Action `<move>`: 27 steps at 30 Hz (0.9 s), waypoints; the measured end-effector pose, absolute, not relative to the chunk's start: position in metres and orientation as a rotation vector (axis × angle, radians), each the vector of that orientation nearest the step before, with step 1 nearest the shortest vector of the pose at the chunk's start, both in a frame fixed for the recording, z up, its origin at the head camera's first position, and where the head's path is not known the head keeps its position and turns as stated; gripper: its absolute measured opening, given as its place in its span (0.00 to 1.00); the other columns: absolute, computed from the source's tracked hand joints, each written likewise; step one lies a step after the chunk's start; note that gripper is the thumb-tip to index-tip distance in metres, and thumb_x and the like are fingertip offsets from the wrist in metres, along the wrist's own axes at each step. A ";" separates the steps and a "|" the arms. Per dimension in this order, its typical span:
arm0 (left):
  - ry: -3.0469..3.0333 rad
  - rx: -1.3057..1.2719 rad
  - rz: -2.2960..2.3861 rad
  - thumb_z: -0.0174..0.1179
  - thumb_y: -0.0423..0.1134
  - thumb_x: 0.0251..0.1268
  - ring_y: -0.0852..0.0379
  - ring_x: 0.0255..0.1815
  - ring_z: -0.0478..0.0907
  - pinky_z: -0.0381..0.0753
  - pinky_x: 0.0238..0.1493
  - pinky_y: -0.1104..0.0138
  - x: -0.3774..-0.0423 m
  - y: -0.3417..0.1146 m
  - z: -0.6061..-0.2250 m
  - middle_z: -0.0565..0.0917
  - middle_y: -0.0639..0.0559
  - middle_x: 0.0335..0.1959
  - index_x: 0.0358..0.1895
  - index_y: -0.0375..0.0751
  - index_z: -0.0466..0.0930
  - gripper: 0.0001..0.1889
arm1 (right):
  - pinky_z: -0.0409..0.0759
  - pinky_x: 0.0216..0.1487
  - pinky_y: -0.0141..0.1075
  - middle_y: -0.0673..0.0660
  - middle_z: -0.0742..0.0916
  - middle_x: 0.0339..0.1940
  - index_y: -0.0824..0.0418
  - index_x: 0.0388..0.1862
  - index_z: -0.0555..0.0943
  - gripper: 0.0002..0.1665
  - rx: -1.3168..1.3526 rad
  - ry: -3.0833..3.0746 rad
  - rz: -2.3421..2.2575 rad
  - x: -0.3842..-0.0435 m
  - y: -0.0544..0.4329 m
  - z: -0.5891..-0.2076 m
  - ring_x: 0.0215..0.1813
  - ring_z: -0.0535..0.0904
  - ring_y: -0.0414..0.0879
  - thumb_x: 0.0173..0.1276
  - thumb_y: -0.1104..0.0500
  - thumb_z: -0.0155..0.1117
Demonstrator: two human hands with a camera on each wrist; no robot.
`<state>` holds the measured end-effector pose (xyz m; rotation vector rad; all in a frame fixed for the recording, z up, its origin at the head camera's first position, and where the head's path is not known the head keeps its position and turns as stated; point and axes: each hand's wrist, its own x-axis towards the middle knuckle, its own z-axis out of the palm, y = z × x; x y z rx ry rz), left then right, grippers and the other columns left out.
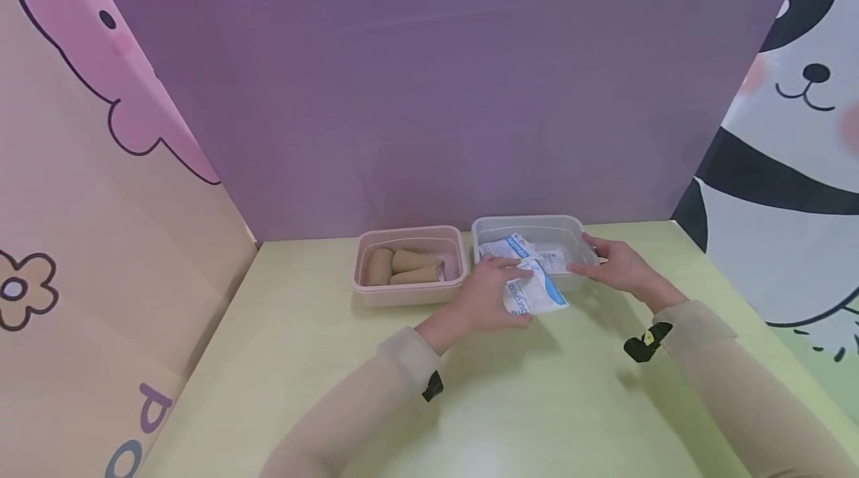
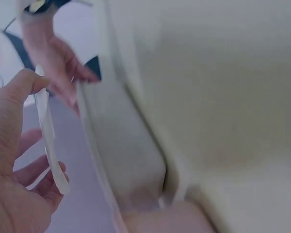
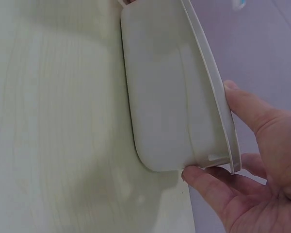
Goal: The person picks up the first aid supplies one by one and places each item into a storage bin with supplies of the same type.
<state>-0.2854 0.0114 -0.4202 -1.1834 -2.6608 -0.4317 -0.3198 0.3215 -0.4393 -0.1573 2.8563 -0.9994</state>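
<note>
My left hand (image 1: 486, 295) pinches a white and blue packet (image 1: 537, 293) with "Surgical" lettering above the front of a whitish plastic box (image 1: 570, 282). Seen edge-on in the left wrist view, the packet (image 2: 48, 136) is thin, held between thumb and fingers. Another white and blue packet (image 1: 495, 248) lies in the box behind the hand, partly covered. My right hand (image 1: 620, 269) grips the right end of that box; in the right wrist view its thumb is on the rim (image 3: 223, 109) and its fingers touch the end wall.
Left of the whitish box stands a pink box (image 1: 403, 297) holding several tan rolls (image 1: 380, 267). Both boxes are at the back of the pale wooden table (image 1: 309, 366), near a purple panel (image 1: 429, 90). Cartoon-printed panels (image 1: 792, 165) flank the table.
</note>
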 end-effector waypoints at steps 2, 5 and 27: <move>-2.654 -1.117 -0.477 0.76 0.59 0.56 0.51 0.75 0.76 0.74 0.75 0.60 -0.289 0.003 -0.414 0.81 0.49 0.74 0.70 0.51 0.83 0.37 | 0.76 0.70 0.68 0.81 0.65 0.81 0.66 0.88 0.45 0.63 -0.157 2.846 -1.006 -0.321 0.323 -0.440 0.76 0.69 0.74 0.75 0.35 0.68; -2.655 -1.028 -0.567 0.77 0.58 0.55 0.49 0.74 0.75 0.79 0.69 0.60 -0.295 -0.007 -0.409 0.80 0.48 0.75 0.70 0.50 0.83 0.38 | 0.74 0.71 0.69 0.81 0.64 0.82 0.66 0.88 0.44 0.63 -0.154 2.826 -1.026 -0.320 0.324 -0.442 0.78 0.66 0.76 0.75 0.35 0.67; -2.679 -0.839 -0.782 0.76 0.54 0.62 0.42 0.78 0.71 0.74 0.79 0.55 -0.330 -0.018 -0.382 0.77 0.42 0.77 0.73 0.42 0.79 0.38 | 0.77 0.71 0.67 0.82 0.66 0.80 0.69 0.88 0.45 0.64 -0.156 2.828 -1.021 -0.316 0.323 -0.435 0.78 0.68 0.77 0.75 0.36 0.68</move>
